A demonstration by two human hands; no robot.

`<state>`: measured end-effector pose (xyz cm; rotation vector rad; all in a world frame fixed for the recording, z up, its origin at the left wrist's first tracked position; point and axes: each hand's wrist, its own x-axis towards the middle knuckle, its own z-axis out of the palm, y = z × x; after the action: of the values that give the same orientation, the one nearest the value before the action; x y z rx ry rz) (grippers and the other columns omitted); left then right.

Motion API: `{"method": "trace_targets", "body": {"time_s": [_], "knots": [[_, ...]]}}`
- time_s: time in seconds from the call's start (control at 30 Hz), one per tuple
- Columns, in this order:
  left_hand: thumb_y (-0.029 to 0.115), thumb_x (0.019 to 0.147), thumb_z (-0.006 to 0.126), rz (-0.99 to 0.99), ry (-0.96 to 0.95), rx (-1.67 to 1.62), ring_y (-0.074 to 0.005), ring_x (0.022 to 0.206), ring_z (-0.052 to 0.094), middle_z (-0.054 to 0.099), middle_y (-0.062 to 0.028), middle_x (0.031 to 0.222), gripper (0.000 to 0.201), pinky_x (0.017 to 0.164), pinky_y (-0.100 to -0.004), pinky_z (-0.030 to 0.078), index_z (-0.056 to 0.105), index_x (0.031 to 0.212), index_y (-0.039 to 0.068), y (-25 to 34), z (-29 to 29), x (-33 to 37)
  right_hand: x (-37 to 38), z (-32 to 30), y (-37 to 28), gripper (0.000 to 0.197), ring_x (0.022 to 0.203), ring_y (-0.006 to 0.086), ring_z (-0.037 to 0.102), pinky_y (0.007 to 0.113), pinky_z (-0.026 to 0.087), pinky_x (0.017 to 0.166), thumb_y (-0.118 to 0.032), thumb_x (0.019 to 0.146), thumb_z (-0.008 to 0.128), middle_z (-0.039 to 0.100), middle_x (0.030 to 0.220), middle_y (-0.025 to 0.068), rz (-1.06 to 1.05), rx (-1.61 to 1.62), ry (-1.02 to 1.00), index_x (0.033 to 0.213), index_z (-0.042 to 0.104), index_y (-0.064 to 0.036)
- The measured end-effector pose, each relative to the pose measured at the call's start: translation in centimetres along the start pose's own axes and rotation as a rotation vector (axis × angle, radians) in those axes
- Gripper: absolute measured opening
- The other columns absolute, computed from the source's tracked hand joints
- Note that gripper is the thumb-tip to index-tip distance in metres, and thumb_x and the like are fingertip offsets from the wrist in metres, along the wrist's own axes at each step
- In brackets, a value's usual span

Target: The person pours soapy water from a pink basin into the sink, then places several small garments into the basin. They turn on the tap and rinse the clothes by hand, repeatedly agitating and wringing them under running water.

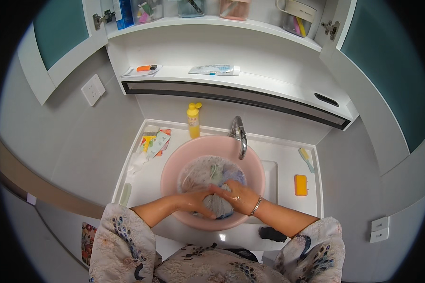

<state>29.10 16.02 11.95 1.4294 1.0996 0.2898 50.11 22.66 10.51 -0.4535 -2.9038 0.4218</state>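
Both my hands clamped on a wet grey cloth in the pink basin.

I see my left hand [193,200] and right hand [238,195] meeting over the grey cloth [218,205], fingers curled tight around it from either side, so the bundle sits pressed between my palms at the near side of the pink basin [174,162]. More soaked laundry [205,172] lies just behind it, under the tap [241,134]. A yellow bottle [193,120] stands behind the basin's rim.

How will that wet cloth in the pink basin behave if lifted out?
Probably floppy: the cloth bunches between the left hand and right hand. Likely heavy and dripping, since it sits soaked in the pink basin.
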Motion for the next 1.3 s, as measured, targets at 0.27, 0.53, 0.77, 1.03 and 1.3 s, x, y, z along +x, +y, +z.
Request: {"method": "trace_targets", "body": {"time_s": [0.27, 0.53, 0.77, 1.03, 1.3], "knots": [[0.036, 0.058, 0.079, -0.071, 0.325, 0.257, -0.0327, 0.112, 0.051, 0.054, -0.0245, 0.118, 0.086, 0.095, -0.0356, 0.040, 0.044, 0.124, -0.006, -0.4, -0.3, 1.5, 2.8, 0.3, 1.0, 0.043, 0.083, 0.0368, 0.057, 0.041, 0.051, 0.061, -0.011, 0.082, 0.049, 0.048, 0.095, 0.0193, 0.094, -0.123, 0.070, 0.123, 0.045, -0.0226], [0.031, 0.057, 0.075, -0.101, 0.571, 0.395, -0.0354, 0.096, 0.060, 0.061, -0.0250, 0.101, 0.069, 0.085, -0.0380, 0.047, 0.053, 0.110, -0.006, -3.8, -2.5, 5.1, 7.8, 2.8, 2.8, 0.025, 0.080, 0.0355, 0.061, 0.042, 0.052, 0.067, -0.011, 0.079, 0.052, 0.052, 0.095, 0.0191, 0.335, -0.197, 0.024, 0.104, 0.050, -0.0127], [0.033, 0.059, 0.072, -0.219, 0.573, 0.505, -0.0343, 0.097, 0.060, 0.061, -0.0242, 0.101, 0.066, 0.085, -0.0385, 0.047, 0.052, 0.110, -0.004, -3.8, -2.7, 6.0, 8.6, 4.9, 3.7, 0.026, 0.083, 0.0367, 0.063, 0.042, 0.053, 0.068, -0.011, 0.080, 0.054, 0.054, 0.100, 0.0214, 0.489, -0.131, 0.018, 0.105, 0.051, -0.0126], [0.033, 0.060, 0.071, -0.298, 0.576, 0.543, -0.0331, 0.100, 0.059, 0.061, -0.0222, 0.105, 0.071, 0.086, -0.0383, 0.047, 0.049, 0.118, -0.001, -5.5, -1.5, 6.7, 8.3, 6.4, 3.3, 0.035, 0.088, 0.0374, 0.062, 0.041, 0.052, 0.073, -0.008, 0.075, 0.061, 0.054, 0.104, 0.0205, 0.581, -0.109, -0.080, 0.108, 0.050, -0.0129], [0.033, 0.061, 0.072, -0.226, 0.702, 0.463, -0.0332, 0.100, 0.059, 0.060, -0.0227, 0.106, 0.074, 0.087, -0.0390, 0.046, 0.048, 0.121, -0.001, -8.3, 0.2, 6.2, 8.3, 7.8, 3.0, 0.039, 0.090, 0.0369, 0.060, 0.041, 0.052, 0.072, -0.007, 0.075, 0.060, 0.051, 0.107, 0.0199, 0.551, -0.091, -0.075, 0.111, 0.047, -0.0148]]}}
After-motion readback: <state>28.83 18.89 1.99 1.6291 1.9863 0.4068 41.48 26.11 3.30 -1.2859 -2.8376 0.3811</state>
